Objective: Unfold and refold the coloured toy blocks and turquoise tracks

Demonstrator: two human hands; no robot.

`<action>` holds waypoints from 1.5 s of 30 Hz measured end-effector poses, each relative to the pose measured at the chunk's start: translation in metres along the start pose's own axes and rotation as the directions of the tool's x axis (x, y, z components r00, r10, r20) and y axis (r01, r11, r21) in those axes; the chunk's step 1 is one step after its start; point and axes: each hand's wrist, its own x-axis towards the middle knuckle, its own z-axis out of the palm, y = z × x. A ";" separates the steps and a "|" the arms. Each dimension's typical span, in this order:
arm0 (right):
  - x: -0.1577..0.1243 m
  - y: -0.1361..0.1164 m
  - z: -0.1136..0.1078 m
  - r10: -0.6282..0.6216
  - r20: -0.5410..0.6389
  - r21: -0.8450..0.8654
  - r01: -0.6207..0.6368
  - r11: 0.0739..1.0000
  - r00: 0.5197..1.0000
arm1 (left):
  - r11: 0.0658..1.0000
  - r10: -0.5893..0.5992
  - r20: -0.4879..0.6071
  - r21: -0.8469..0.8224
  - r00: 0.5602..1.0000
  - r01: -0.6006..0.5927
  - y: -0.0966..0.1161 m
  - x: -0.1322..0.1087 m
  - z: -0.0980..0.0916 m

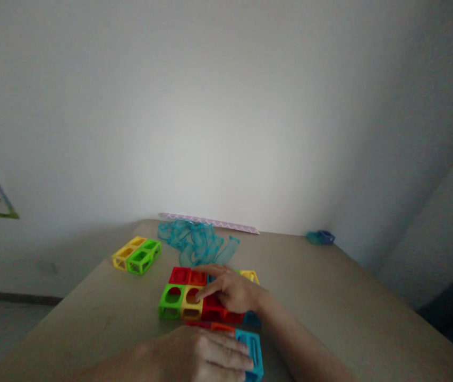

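Note:
My right hand (234, 291) lies over a flat group of joined plastic cube frames, among them a green block (171, 303) and a yellow block (192, 312). Its thumb and index finger are spread apart on top, the thumb near the yellow block's round hole. Closer to me, my left hand (206, 353) wraps over a shorter row of cube frames with a blue block (255, 354) at its right end. Red and orange parts of that row show behind the knuckles; the rest is covered. This row lies along the group's near side, and I cannot tell whether they touch.
Translucent blue track-like pieces (200, 241) are heaped behind the blocks. A joined yellow and green block set (142, 257) lies left. A dark blue piece (325, 237) sits at the far right corner. A patterned purple strip (210, 222) runs along the wall (226, 132).

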 end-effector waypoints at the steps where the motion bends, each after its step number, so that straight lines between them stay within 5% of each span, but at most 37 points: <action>1: 0.000 0.000 0.000 0.001 -0.007 0.001 -0.001 1.000 1.000 | 0.999 -0.030 -0.014 0.015 0.999 0.030 0.003 -0.003 -0.003; 9: 0.000 0.001 0.004 0.008 -0.026 -0.011 -0.008 1.000 1.000 | 0.993 -0.112 -0.067 0.014 0.991 0.113 0.009 -0.019 -0.041; 13: 0.000 0.000 0.004 0.021 -0.017 -0.008 -0.021 1.000 1.000 | 0.968 -0.185 -0.170 -0.200 0.968 0.150 -0.017 -0.026 -0.069; 14: 0.000 -0.001 0.003 0.022 -0.017 -0.002 -0.022 1.000 1.000 | 0.953 -0.276 -0.232 -0.195 0.933 0.233 -0.031 -0.030 -0.078; 15: 0.000 -0.002 0.003 0.025 -0.020 0.004 -0.024 1.000 1.000 | 0.921 -0.390 -0.366 -0.153 0.845 0.359 -0.047 -0.036 -0.088; 16: 0.000 -0.003 0.002 0.029 -0.025 0.010 -0.029 1.000 0.999 | 0.842 -0.496 -0.531 -0.100 0.687 0.530 -0.064 -0.043 -0.097; 17: 0.001 -0.004 0.002 0.035 -0.031 0.015 -0.035 0.999 0.999 | 0.704 -0.537 -0.695 -0.058 0.477 0.708 -0.082 -0.052 -0.105; 18: 0.001 -0.005 0.002 0.041 -0.035 0.019 -0.041 0.999 0.999 | 0.495 -0.530 -0.809 -0.054 0.252 0.867 -0.099 -0.063 -0.110; 20: 0.002 -0.006 0.001 0.049 -0.042 0.027 -0.048 0.998 0.998 | 0.035 -0.497 -0.863 -0.130 -0.096 0.991 -0.127 -0.085 -0.111; 21: 0.002 -0.006 0.002 0.052 -0.044 0.029 -0.051 0.998 0.998 | -0.112 -0.521 -0.831 -0.163 -0.198 0.980 -0.137 -0.097 -0.107; 23: 0.002 -0.006 0.002 0.058 -0.048 0.025 -0.056 0.998 0.997 | -0.249 -0.654 -0.703 -0.150 -0.280 0.957 -0.150 -0.115 -0.093; 27: 0.001 -0.006 0.003 0.052 -0.055 0.013 -0.051 0.999 0.997 | -0.220 -0.800 -0.569 -0.012 -0.187 0.976 -0.154 -0.132 -0.072; 30: 0.001 -0.005 0.003 0.041 -0.071 0.007 -0.040 0.999 0.997 | -0.170 -0.843 -0.517 -0.008 -0.149 0.985 -0.148 -0.128 -0.075; 33: 0.002 -0.004 0.005 0.020 -0.100 -0.008 -0.021 1.000 0.995 | -0.120 -0.745 -0.646 -0.116 -0.167 0.986 -0.137 -0.111 -0.083; 35: 0.002 -0.004 0.005 -0.004 -0.140 -0.014 0.002 1.000 0.990 | 0.053 -0.546 -0.828 -0.185 -0.127 0.981 -0.128 -0.097 -0.084; 38: 0.001 -0.003 0.003 0.043 -0.312 -0.002 -0.046 0.999 0.949 | 0.455 -0.245 -0.967 -0.045 0.076 0.889 -0.117 -0.077 -0.073; 40: 0.000 -0.004 0.001 0.122 -0.457 0.039 -0.118 0.992 0.881 | 0.647 -0.165 -0.943 0.118 0.289 0.754 -0.111 -0.065 -0.063; 43: -0.002 -0.007 -0.001 0.192 -0.547 0.116 -0.153 0.981 0.815 | 0.738 -0.026 -0.790 0.398 0.612 0.545 -0.107 -0.049 -0.049; 45: -0.001 -0.013 0.001 0.213 -0.555 0.151 -0.154 0.976 0.804 | 0.728 0.028 -0.656 0.531 0.754 0.435 -0.105 -0.041 -0.045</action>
